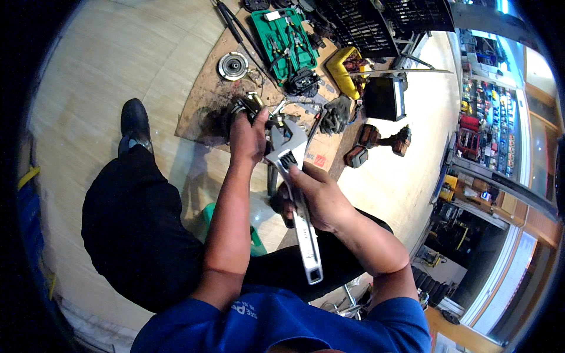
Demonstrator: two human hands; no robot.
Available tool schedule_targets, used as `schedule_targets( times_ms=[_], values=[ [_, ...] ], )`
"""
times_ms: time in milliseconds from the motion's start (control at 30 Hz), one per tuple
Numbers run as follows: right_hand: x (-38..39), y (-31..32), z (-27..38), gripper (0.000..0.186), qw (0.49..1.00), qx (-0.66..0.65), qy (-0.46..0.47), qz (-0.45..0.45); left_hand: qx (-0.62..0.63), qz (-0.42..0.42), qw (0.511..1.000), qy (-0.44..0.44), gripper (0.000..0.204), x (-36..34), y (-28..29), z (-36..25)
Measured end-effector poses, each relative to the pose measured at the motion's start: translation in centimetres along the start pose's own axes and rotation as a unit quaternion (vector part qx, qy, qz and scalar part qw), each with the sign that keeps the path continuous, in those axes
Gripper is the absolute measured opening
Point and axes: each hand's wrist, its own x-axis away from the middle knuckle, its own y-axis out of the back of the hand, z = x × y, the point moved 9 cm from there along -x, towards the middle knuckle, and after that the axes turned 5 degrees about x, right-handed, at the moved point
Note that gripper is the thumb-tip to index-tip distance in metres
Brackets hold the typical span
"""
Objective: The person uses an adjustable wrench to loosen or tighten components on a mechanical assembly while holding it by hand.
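Observation:
My right hand (pixel 321 194) is closed round the handle of a large silver adjustable wrench (pixel 303 226). The wrench slants up and away, its open jaw beside my left hand. Ahead of the wrench, my left hand (pixel 247 138) has its fingers curled on a dark part with shiny metal bits (pixel 252 101); its shape is mostly hidden by the hand. A dark tube (pixel 272 179) shows between my forearms, partly behind the wrench. Close beyond the hands, metal tools and a dark grey glove (pixel 337 115) lie on the cardboard (pixel 191 115).
Further off are a round metal disc part (pixel 233 66), a green tool case (pixel 284 44) with pliers, a yellow container (pixel 346 70) and a black box (pixel 385 98). A cordless power tool (pixel 385 141) lies right. Something green (pixel 257 241) sits below my arms. Stocked shelves (pixel 488 126) stand at far right.

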Motion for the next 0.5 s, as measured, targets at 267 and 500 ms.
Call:
schedule_targets(
  times_ms=[267,500],
  values=[
    [5.2,5.9,7.5,0.029,0.941,0.243,0.227,-0.064,-0.043,0.022,0.999,-0.021,0.049,0.3,-0.1,-1.4],
    [1.3,6.7,9.7,0.029,0.831,0.510,0.204,-0.083,-0.076,0.026,0.996,-0.025,0.048,0.3,0.1,-1.9]
  ],
)
